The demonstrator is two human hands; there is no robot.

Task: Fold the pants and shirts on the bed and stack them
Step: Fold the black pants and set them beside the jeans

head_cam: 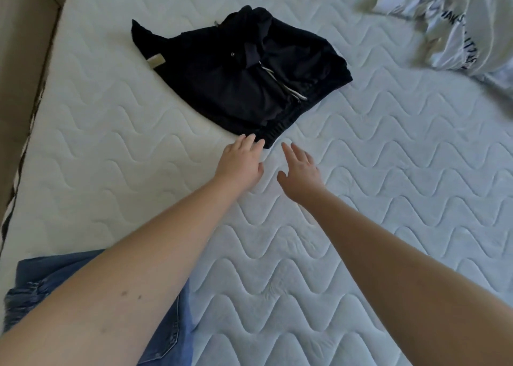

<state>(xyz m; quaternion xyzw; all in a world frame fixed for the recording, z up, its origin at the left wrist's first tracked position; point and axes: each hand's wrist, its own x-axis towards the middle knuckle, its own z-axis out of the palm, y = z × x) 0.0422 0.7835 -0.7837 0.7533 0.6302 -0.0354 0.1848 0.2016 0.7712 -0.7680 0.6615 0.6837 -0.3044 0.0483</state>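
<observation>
A folded pile of black pants (238, 74) with a white drawstring lies on the white quilted mattress (361, 171), upper middle. My left hand (241, 160) stretches forward with straight fingers, its fingertips at the pile's near corner. Just to its right, my right hand (301, 171) is spread open above the mattress, a little short of the pants and holding nothing. A crumpled white shirt (455, 24) with dark lettering lies at the far right, blurred. Blue denim jeans (169, 338) lie at the near left, mostly hidden under my left forearm.
The mattress's left edge (33, 132) runs along a beige wall or bed frame (19, 46). Bare mattress spreads across the middle and the right.
</observation>
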